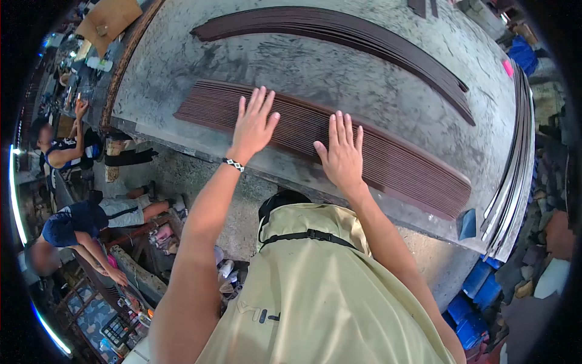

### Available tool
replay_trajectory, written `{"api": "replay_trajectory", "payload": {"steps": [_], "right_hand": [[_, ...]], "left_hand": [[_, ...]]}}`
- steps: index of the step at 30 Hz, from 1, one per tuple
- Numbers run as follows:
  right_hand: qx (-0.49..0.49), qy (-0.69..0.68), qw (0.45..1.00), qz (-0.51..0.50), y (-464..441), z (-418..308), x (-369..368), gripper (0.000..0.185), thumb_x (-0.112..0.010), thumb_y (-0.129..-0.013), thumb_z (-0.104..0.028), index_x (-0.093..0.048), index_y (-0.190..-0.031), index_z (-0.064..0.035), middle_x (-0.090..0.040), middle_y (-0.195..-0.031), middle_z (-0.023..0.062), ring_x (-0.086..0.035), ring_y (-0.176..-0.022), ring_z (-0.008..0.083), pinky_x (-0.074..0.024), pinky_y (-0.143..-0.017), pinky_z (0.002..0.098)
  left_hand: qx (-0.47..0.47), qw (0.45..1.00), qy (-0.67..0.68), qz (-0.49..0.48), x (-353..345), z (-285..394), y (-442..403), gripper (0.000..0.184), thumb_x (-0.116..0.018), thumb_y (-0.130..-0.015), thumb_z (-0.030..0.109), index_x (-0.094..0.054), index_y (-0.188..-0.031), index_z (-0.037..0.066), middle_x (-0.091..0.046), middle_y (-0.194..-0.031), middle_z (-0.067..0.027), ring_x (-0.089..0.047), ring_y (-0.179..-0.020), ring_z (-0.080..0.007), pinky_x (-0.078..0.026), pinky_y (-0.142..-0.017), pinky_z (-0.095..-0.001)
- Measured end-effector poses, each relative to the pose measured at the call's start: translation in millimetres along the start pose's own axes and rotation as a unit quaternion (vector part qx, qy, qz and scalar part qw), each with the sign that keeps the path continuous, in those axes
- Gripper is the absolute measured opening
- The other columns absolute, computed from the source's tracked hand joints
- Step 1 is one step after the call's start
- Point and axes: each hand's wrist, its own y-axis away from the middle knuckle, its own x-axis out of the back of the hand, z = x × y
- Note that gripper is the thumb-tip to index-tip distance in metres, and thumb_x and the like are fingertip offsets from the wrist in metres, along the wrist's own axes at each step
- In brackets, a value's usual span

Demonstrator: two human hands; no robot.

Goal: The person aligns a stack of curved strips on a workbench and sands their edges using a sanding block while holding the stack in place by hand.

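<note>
A row of long, thin dark-brown strips (400, 164) lies fanned side by side along the near edge of the worktable (163, 67). My left hand (253, 124) rests palm down on the strips left of their middle, fingers stretched out, a patterned band at its wrist. Farther right, my right hand (343, 148) also lies flat on them, fingers extended and thumb apart. Neither hand grips anything. Beyond them, a curved stack of similar dark strips (327, 24) lies on the far part of the table.
Long black and grey strips (512, 164) hang along the table's right end, near a small blue piece (467, 224). Two people work at the left, one in a dark cap (60, 230). Blue containers (470, 321) and scraps lie on the floor at right.
</note>
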Motion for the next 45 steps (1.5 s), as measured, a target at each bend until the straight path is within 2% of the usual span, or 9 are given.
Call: {"api": "replay_trajectory", "payload": {"steps": [2,3,6,12,16,20,35,39,45], "right_hand": [[0.019,0.012,1.000,0.009,-4,3,-13,0.083,-0.052,-0.113,-0.057,-0.038,-0.172,0.0004,-0.037,-0.179,0.0222,-0.029,-0.168,0.0410,-0.0172,-0.136,0.0657],[-0.005,0.071,0.997,-0.011,-27,-25,-22,0.084,-0.054,-0.112,-0.057,-0.040,-0.171,0.0008,-0.038,-0.178,0.0231,-0.031,-0.167,0.0414,-0.0190,-0.135,0.0657],[-0.029,0.080,0.996,-0.025,-50,-46,-31,0.087,-0.056,-0.110,-0.059,-0.038,-0.171,0.0008,-0.036,-0.179,0.0241,-0.029,-0.168,0.0408,-0.0188,-0.135,0.0653],[-0.070,0.102,0.992,-0.013,-54,-69,-46,0.089,-0.053,-0.112,-0.057,-0.034,-0.172,0.0052,-0.029,-0.182,0.0252,-0.024,-0.170,0.0428,-0.0159,-0.136,0.0641],[-0.042,0.130,0.991,-0.009,-56,-122,-69,0.086,-0.052,-0.113,-0.057,-0.033,-0.173,0.0031,-0.031,-0.181,0.0246,-0.025,-0.169,0.0431,-0.0180,-0.135,0.0655],[-0.061,0.123,0.990,-0.042,-87,-113,-64,0.086,-0.053,-0.113,-0.056,-0.034,-0.173,0.0024,-0.034,-0.180,0.0229,-0.026,-0.169,0.0407,-0.0174,-0.136,0.0654],[-0.096,0.113,0.989,-0.010,-80,-122,-77,0.083,-0.048,-0.116,-0.056,-0.034,-0.173,0.0025,-0.032,-0.181,0.0238,-0.026,-0.169,0.0422,-0.0166,-0.136,0.0630],[-0.103,0.091,0.990,0.039,-83,-141,-58,0.084,-0.049,-0.115,-0.055,-0.033,-0.173,0.0030,-0.031,-0.180,0.0267,-0.026,-0.169,0.0439,-0.0184,-0.136,0.0629],[-0.102,0.117,0.988,-0.004,-74,-131,-77,0.085,-0.051,-0.114,-0.056,-0.034,-0.172,0.0030,-0.030,-0.181,0.0268,-0.026,-0.169,0.0440,-0.0195,-0.135,0.0630]], "left_hand": [[0.007,0.999,-0.039,0.022,17,-15,-7,0.067,-0.047,-0.117,0.048,-0.044,-0.172,0.008,-0.039,-0.179,-0.0197,-0.031,-0.169,-0.0351,-0.017,-0.137,-0.0606],[0.020,1.000,-0.012,0.003,-12,-75,-2,0.067,-0.048,-0.116,0.049,-0.045,-0.172,0.012,-0.040,-0.179,-0.0184,-0.032,-0.168,-0.0338,-0.018,-0.137,-0.0603],[0.025,1.000,-0.016,0.001,-7,-126,-22,0.066,-0.050,-0.115,0.051,-0.046,-0.172,0.019,-0.042,-0.178,-0.0173,-0.035,-0.167,-0.0328,-0.019,-0.137,-0.0600],[-0.012,1.000,0.024,0.010,8,-132,-3,0.073,-0.047,-0.117,0.051,-0.035,-0.176,0.012,-0.031,-0.181,-0.0246,-0.025,-0.170,-0.0402,-0.017,-0.137,-0.0618],[-0.020,0.998,0.051,-0.002,15,-133,15,0.078,-0.050,-0.113,0.057,-0.034,-0.178,0.015,-0.027,-0.183,-0.0232,-0.022,-0.171,-0.0401,-0.015,-0.137,-0.0628],[0.005,1.000,0.024,-0.017,5,-133,-28,0.076,-0.051,-0.112,0.060,-0.041,-0.174,0.017,-0.040,-0.176,-0.0243,-0.033,-0.167,-0.0393,-0.018,-0.137,-0.0622],[0.013,1.000,0.025,0.009,5,-172,-9,0.071,-0.047,-0.115,0.054,-0.040,-0.176,0.017,-0.036,-0.180,-0.0227,-0.028,-0.169,-0.0383,-0.014,-0.136,-0.0653],[-0.019,1.000,0.016,0.006,28,-180,-9,0.073,-0.046,-0.117,0.053,-0.039,-0.175,0.010,-0.034,-0.182,-0.0187,-0.026,-0.171,-0.0345,-0.013,-0.138,-0.0618],[-0.034,0.999,0.036,0.002,4,-186,-13,0.071,-0.049,-0.115,0.049,-0.045,-0.170,0.005,-0.039,-0.180,-0.0178,-0.031,-0.168,-0.0334,-0.019,-0.137,-0.0601]]}}
